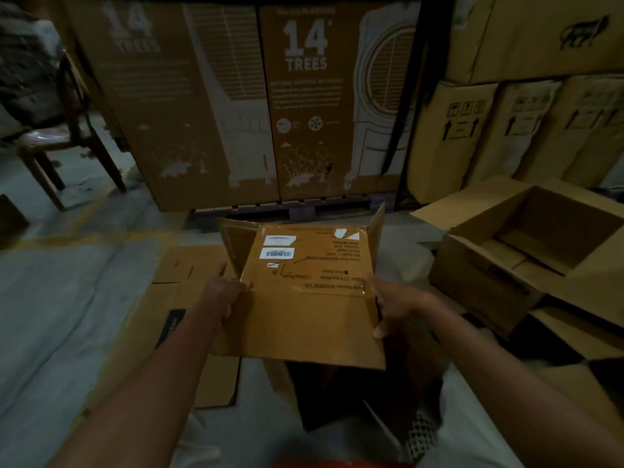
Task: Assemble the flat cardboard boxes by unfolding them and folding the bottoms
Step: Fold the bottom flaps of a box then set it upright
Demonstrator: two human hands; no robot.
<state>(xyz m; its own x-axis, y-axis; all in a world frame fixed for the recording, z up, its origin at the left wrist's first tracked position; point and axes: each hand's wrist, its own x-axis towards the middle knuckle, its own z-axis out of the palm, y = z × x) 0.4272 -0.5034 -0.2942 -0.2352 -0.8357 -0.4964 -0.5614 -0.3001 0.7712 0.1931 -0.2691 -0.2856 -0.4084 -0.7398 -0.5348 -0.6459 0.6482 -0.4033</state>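
I hold a brown cardboard box (304,298) in front of me, above the floor. Its near face carries white labels, a barcode and upside-down print. My left hand (224,293) grips the box's left edge, fingers curled round it. My right hand (393,304) holds the right edge, thumb low on the near face. Flaps stick up at the far left and far right corners. Under the box, flattened cardboard boxes (175,298) lie on the floor to the left.
An assembled open box (526,251) stands at the right on more cardboard. Tall printed cartons (304,106) and stacked boxes (506,130) form a wall behind. A wooden chair (67,143) stands at far left on the grey floor.
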